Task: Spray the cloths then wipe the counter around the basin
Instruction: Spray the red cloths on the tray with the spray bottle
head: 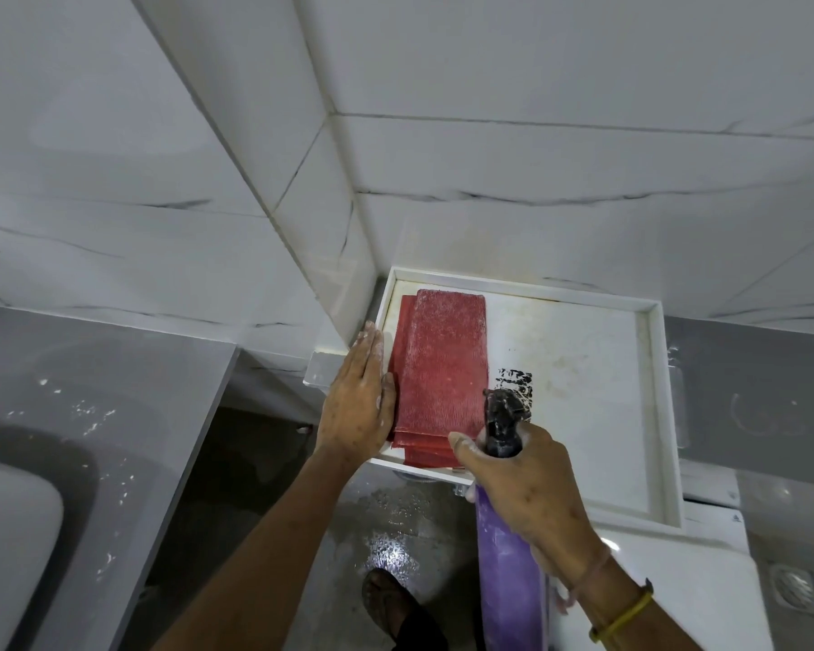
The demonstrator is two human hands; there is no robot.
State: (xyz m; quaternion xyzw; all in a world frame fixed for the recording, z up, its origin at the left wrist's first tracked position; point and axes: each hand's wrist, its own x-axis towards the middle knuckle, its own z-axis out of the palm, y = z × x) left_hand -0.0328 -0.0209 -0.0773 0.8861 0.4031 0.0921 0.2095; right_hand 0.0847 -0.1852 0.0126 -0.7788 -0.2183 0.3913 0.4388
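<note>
Right hand (527,481) clenched around neck of purple plastic spray bottle (508,570), black nozzle (506,415) aimed at folded red woven cloths (438,368); trigger finger hidden behind nozzle; bottle base cut off at frame bottom. Left hand (360,392) flat, fingers together, pressed on left rim of shallow white rectangular tray (659,415), thumb touching cloth edge. Cloths stacked in tray's left half, white specks on top layer; count of layers unclear. Grey counter (114,415) and white basin (10,533) at left, basin partly cut off.
</note>
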